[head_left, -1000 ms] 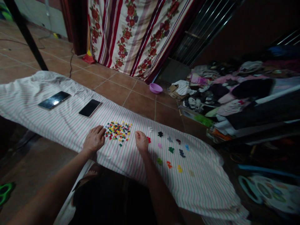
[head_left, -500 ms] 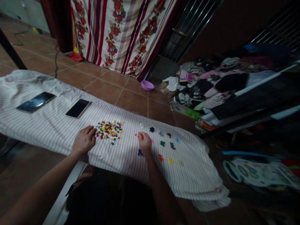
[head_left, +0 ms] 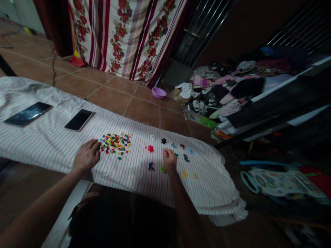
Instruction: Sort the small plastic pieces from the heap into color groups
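My left hand (head_left: pixel 87 155) lies on the striped cloth, fingers stretched out flat, its fingertips at the left edge of a mixed heap of tiny coloured pieces (head_left: pixel 116 143). To the right, my right hand (head_left: pixel 170 160) has its fingertips pinched together at a spot of pink; anything between them is too small to make out. Around it are small single-colour piles: red pieces (head_left: pixel 150 148), dark blue pieces (head_left: pixel 151 166), lime green pieces (head_left: pixel 163 169), black pieces (head_left: pixel 163 141), grey pieces (head_left: pixel 186 157) and yellow pieces (head_left: pixel 184 173). The right hand partly covers a dark green pile.
Two dark-screened devices, a larger one (head_left: pixel 28 114) and a phone (head_left: pixel 79 120), lie on the cloth (head_left: pixel 207 193) at the left. Beyond its far edge, a purple basin (head_left: pixel 159 92) stands on the tiled floor. Heaped clothes (head_left: pixel 222 86) fill the right background.
My right hand has moved rightward from the red pile to the pink spot, uncovering the red pieces. My left hand stays beside the mixed heap. The whole view has shifted slightly.
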A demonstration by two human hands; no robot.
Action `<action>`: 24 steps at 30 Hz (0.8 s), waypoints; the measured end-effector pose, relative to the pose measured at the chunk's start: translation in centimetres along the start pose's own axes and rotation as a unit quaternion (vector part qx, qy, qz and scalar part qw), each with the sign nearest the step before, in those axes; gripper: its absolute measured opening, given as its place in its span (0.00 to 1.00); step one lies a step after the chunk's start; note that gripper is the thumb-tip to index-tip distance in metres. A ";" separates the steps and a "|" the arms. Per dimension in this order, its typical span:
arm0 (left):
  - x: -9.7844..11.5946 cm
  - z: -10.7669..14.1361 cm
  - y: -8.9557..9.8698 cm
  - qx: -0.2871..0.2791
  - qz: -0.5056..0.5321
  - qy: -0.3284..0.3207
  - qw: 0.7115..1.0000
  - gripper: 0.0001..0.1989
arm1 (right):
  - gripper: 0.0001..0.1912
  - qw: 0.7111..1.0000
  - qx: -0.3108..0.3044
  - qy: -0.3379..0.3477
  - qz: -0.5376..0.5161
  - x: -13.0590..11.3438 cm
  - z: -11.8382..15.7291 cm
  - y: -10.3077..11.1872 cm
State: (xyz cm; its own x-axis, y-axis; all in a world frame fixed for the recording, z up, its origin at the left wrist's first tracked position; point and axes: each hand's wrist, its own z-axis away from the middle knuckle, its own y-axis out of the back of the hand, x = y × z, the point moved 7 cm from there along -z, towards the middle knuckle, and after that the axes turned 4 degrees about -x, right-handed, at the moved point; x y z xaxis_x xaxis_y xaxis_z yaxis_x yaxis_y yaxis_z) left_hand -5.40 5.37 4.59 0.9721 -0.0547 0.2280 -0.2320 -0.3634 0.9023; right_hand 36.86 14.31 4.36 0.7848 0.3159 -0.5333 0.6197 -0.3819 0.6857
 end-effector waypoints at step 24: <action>0.0 0.1 0.0 0.010 0.001 -0.015 1.000 0.20 | 0.18 0.979 0.043 -0.179 0.085 10.1 -0.4 8.4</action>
State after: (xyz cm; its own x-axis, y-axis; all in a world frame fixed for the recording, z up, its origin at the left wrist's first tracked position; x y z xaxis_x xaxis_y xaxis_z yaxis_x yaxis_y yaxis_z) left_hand -5.35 5.24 4.53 0.9725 -0.0822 0.2181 -0.2329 -0.3824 0.8942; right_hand 49.98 14.63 4.93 0.8214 -0.0779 -0.5650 0.4662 -0.4789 0.7438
